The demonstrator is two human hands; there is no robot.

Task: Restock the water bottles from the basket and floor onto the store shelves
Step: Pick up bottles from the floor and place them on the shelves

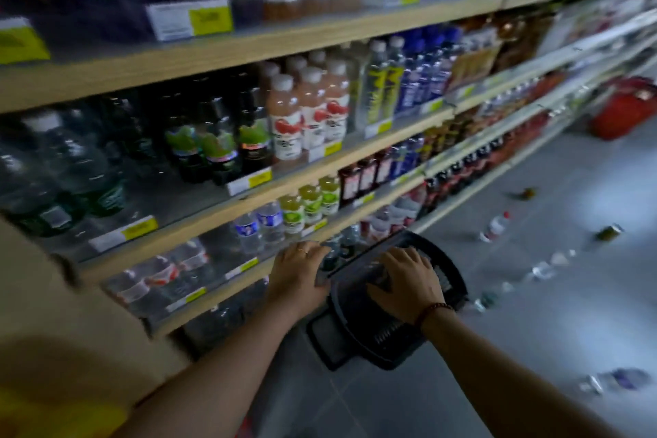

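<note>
Well, the store shelves (320,35) fill most of my view: long boards with pale wood-look front edges, slanting away to the right, with yellow and white price tags (209,19) clipped along them. They are packed with upright plastic drink bottles, some dark, some pink, some green and some clear. The floor (533,331) is smooth grey tile with a dull sheen.

A black plastic basket (369,341) with slatted walls sits low beside the bottom shelf, right under my arms. Far down the aisle a red basket (625,114) rests on the floor against the shelving.

My right hand (409,281) lies across the black basket's ribbed side, fingers straight and spread flat, gripping nothing. My left hand (297,274) is at the basket's left rim, just in front of the shelf edge; its fingers bend forward, but the blur hides whether they hold anything.

Clear water bottles with blue labels (261,224) stand on the shelf just above my left hand. Several more lie scattered on the floor to the right: a clear one with a red cap (495,226), another clear one (544,269) and a blue-labelled one (617,380) nearest me.

A thin ring (303,251) is on my left hand, and a beaded bracelet (434,309) circles my right wrist.
</note>
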